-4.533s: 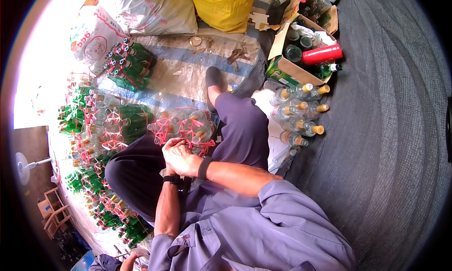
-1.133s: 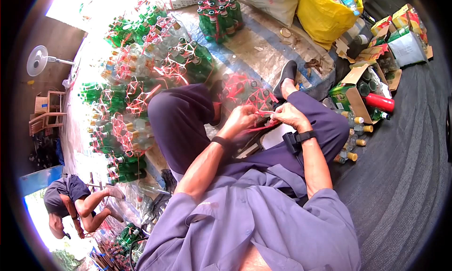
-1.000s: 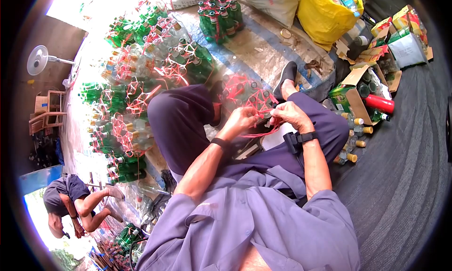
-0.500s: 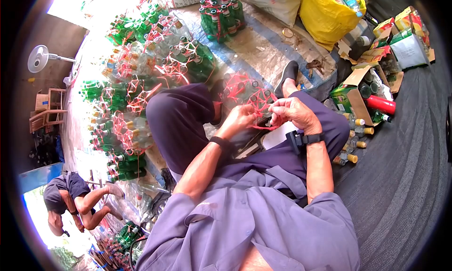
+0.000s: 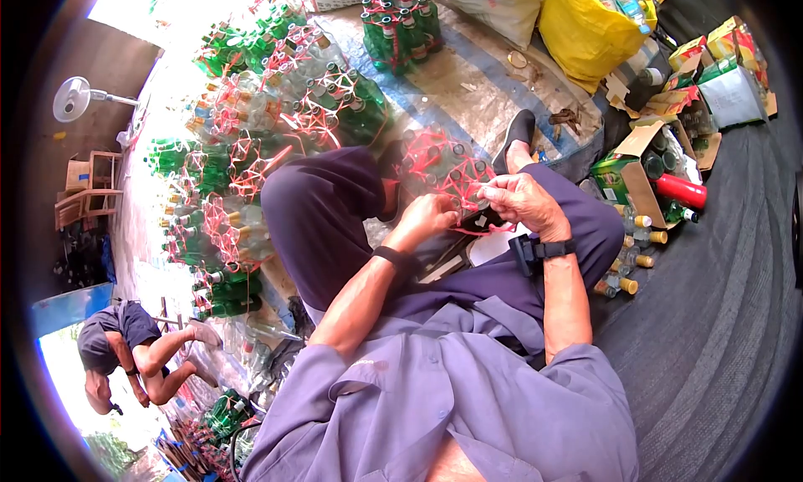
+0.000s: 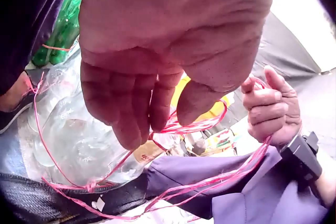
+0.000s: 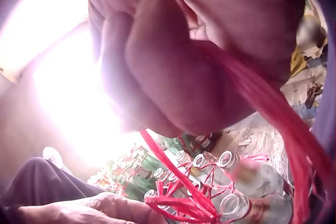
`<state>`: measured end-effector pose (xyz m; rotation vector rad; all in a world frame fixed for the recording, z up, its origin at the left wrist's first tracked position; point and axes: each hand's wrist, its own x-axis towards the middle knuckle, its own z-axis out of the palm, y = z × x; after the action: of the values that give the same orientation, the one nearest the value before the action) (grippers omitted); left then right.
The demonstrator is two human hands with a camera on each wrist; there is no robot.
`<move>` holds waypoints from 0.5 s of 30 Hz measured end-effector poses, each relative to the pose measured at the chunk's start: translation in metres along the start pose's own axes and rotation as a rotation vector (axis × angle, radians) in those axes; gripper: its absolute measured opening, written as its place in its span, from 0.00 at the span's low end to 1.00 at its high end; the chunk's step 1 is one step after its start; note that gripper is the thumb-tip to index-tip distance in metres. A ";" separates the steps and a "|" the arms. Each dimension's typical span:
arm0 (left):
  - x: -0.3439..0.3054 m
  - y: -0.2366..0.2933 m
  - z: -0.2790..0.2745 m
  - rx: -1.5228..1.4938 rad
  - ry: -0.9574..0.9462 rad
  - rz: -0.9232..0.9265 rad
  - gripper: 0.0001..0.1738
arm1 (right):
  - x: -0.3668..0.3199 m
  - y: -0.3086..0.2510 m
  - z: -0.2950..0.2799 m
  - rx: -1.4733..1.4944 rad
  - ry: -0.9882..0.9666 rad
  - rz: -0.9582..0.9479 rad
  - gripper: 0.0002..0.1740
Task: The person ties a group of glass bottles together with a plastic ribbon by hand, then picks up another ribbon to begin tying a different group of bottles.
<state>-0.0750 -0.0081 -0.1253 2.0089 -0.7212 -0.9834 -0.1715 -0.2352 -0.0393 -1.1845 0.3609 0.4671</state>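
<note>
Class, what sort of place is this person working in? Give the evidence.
Probably a bottle sorting or recycling yard: bundles of green glass bottles tied with red string cover a tarpaulin, with a yellow sack and a cardboard box of loose bottles nearby.

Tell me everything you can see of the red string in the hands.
The red string looks like thin plastic twine, pinkish-red, split into several fine strands. It sags in a loop from the left hand, whose thumb and fingers pinch it, across to the right hand, which grips it in curled fingers. Beyond them it is laced round the necks of the clear glass bottles bundled between the person's knees, crossing from mouth to mouth in a web.
</note>
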 end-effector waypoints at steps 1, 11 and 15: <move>0.000 0.000 -0.002 -0.001 0.002 0.000 0.13 | -0.002 -0.002 0.000 -0.033 0.054 -0.041 0.15; 0.004 0.029 -0.012 -0.345 0.260 0.205 0.12 | -0.007 -0.021 0.003 -0.277 0.208 -0.118 0.15; 0.010 0.018 -0.016 -0.492 0.251 0.025 0.10 | 0.005 -0.029 -0.005 -0.539 0.266 -0.208 0.16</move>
<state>-0.0585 -0.0191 -0.1080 1.6428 -0.3259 -0.7822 -0.1522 -0.2474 -0.0201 -1.7983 0.3437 0.2267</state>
